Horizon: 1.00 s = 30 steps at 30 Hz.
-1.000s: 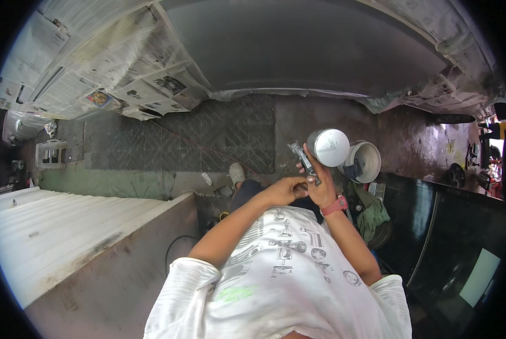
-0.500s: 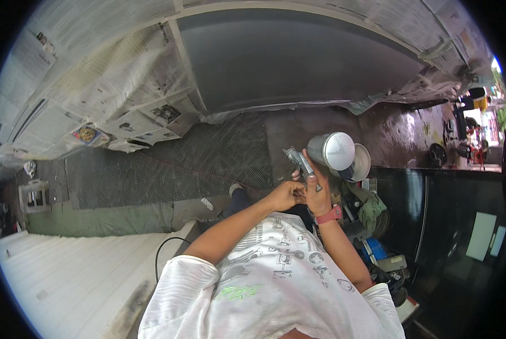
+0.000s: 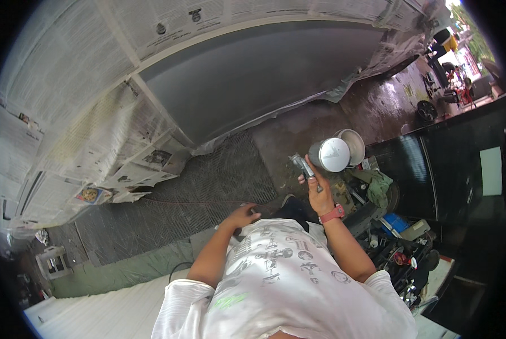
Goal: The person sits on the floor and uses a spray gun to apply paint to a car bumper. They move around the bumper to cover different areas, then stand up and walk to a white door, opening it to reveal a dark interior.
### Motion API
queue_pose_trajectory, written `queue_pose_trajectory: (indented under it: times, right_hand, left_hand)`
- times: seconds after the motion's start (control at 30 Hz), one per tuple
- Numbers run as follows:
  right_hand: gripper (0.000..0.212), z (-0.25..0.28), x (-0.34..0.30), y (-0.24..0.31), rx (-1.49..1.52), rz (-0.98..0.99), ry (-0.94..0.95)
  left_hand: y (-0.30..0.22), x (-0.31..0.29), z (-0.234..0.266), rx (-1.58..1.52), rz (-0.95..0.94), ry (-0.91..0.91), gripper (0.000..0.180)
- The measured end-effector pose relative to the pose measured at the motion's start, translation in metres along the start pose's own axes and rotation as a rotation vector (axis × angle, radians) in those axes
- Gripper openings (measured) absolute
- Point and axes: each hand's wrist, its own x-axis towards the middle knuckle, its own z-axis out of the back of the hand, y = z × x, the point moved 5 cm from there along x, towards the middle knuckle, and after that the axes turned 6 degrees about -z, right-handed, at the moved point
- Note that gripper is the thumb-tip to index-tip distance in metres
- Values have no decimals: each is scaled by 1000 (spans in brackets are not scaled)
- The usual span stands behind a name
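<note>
Well off to the left of my left hand [image 3: 243,216], newspaper sheets [image 3: 44,85] overlap, their print too small for me to read; a grey panel [image 3: 247,73] lies ahead of both hands. My left hand holds nothing I can see, thumb apart from loosely bent fingers; I'd judge it best clear of the gun. Between and below my hands, my white shirt [image 3: 304,299] carries grey drawings and a green scrawl. My right hand [image 3: 319,198] is clamped round a metal spray gun [image 3: 302,166], its silver cup [image 3: 331,155] just beyond my fingertips. To handle it well, I'd hold my wrist steady, the cup level against slopping, and mind the pale bucket [image 3: 360,148] just past it. Near that hand, to its right, lies a green cloth [image 3: 379,187]; farther right, a pale sheet [image 3: 491,172] on a dark cabinet [image 3: 457,164] shows no legible lettering.
</note>
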Motion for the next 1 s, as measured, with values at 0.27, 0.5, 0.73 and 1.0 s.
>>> queue_pose_trajectory:
  times: [0.27,0.5,0.73,1.0]
  right_hand:
    - [58,18,-14,-23,-36,-5,-260]
    - [45,-16,-35,-60,-155,-22,104]
    - [54,16,-32,-37,-165,-110,327]
    - [50,102,-13,-92,-118,-153,-326]
  left_hand:
    - [203,-103,6,-109,618,-418,56]
    - [155,-97,-1,-307,603,-524,45]
    - [112,-61,0,-151,439,-402,47]
    - [68,-46,2,38,561,-353,45]
